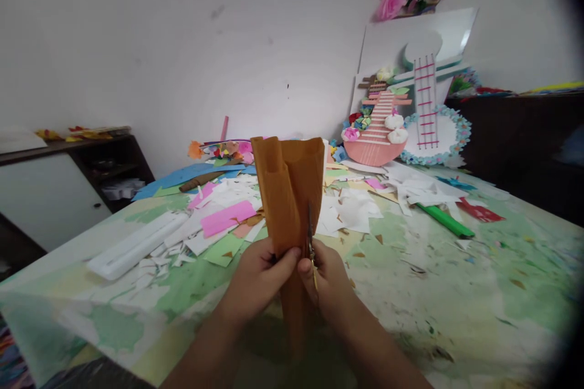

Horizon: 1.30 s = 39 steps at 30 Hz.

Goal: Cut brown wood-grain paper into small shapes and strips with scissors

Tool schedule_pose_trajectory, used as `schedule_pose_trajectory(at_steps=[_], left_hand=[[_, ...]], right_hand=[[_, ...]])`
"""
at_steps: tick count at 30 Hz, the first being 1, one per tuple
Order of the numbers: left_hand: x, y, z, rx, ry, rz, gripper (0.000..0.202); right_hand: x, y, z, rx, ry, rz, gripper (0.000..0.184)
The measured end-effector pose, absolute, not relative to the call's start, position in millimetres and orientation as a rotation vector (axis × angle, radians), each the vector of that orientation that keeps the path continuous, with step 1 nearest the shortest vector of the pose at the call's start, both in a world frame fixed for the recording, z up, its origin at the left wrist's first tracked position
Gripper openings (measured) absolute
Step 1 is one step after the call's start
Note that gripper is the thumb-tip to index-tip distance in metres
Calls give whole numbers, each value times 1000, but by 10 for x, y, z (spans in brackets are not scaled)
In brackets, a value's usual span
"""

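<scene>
A sheet of brown crepe paper (280,194) stands upright in front of me, folded and curled at its top edge. My left hand (267,273) pinches it low down, the thumb pressed on its front. In my right hand (328,276) is a pair of scissors (311,243), gripped by the handles with the blades pointing up along the paper's right part. The blades lie against the paper; how far they have cut into it I cannot tell. The paper's lower end hangs between my wrists in shadow.
Paper scraps, a pink strip (228,219) and a long white roll (137,243) lie left on the tablecloth (456,304). A green roll (447,220) lies to the right. Decorated paper instruments (376,134) lean at the back, near a dark cabinet (511,134).
</scene>
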<state>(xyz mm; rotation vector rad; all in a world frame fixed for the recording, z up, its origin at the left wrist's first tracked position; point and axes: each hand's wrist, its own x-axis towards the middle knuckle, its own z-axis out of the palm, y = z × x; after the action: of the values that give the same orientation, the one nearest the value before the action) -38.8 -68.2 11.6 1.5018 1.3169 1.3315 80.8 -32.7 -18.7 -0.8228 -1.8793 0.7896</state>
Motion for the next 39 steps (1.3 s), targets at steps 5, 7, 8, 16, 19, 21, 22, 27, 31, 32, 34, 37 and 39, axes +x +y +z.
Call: schedule_pose_trajectory(at_steps=[5,7,8,16,19,21,22,27,31,32,34,37,39], left_hand=[[-417,-685,95,1422,1305,1358,18],[-438,-664,103,1355,1302,1441,18],[-446,-649,118,1317,1285,1508,19],[-386,-578,402,1235,1436,1666,30],[-360,-599,443,1326,1490,1568,30],[-352,-616,450,1382,1538,1525,31],[-350,-624,453,1404,1568,1510,30],[-333,-643,479,1475,1663,1483,28],[-292,-637,482,1487,1710,1505,29],[-282,-635,480,1486,1714,1509,29],[-272,-633,477,1483,1715,1513,30],[-283,-640,481,1481,1722,1507,30],[-299,-650,487,1495,1731,1498,30]], right_hand=[[827,-319,-191,-852,-1908,790,57],[830,-324,-188,-872,-1915,784,54],[829,-328,-187,-879,-1917,784,52],[826,-333,-199,-881,-1962,766,45],[827,-335,-190,-885,-1967,740,43],[825,-339,-185,-886,-1966,707,42],[824,-339,-184,-884,-1964,691,42],[826,-331,-200,-867,-1943,709,47],[835,-324,-214,-900,-1895,744,50],[836,-323,-217,-902,-1889,747,50],[835,-321,-220,-903,-1885,741,50],[828,-321,-216,-914,-1884,710,49],[822,-325,-206,-922,-1885,679,47]])
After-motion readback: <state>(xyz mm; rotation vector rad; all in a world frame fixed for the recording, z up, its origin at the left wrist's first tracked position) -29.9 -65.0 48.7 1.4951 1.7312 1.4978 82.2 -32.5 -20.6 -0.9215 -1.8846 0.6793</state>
